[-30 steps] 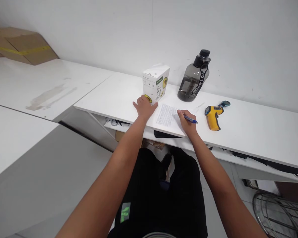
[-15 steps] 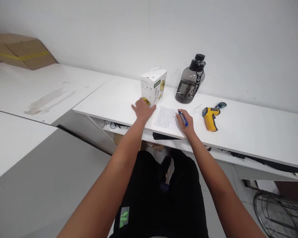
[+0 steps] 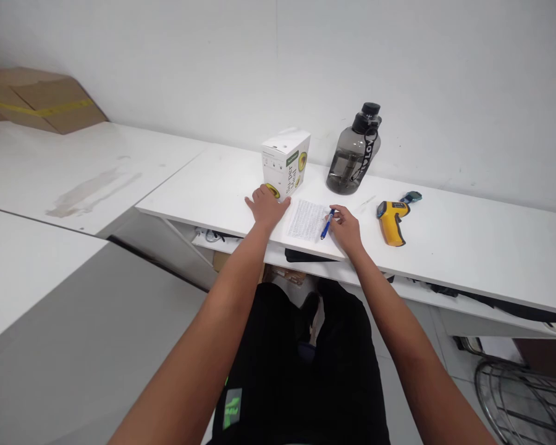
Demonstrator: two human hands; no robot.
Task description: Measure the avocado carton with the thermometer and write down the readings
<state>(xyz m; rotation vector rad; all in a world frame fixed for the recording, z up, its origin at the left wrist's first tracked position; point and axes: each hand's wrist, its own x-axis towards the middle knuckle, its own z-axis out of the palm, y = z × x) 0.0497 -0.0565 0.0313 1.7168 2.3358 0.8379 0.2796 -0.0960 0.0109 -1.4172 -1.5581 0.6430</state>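
Observation:
A sheet of paper [image 3: 304, 220] covered in small writing lies on the white shelf top between my two hands. At its right edge my right hand [image 3: 346, 228] is closed on a blue pen [image 3: 327, 225], whose lower end points down toward the paper's near right corner. My left hand [image 3: 267, 207] rests at the paper's upper left with thumb and fingers spread. Its fingertips are at the foot of a white carton [image 3: 285, 162] printed with avocados. Whether they touch the carton I cannot tell.
Behind the paper stands a grey water bottle [image 3: 353, 151]. A yellow infrared thermometer [image 3: 391, 224] lies to the right, beside a small dark blue-green item [image 3: 411, 197]. Far left sits a cardboard box [image 3: 41, 102]. A wire rack [image 3: 528, 395] is at the lower right.
The pen has turned in my right hand: its lower end has swung left, from over the hand to over the paper. My left hand has stayed in place.

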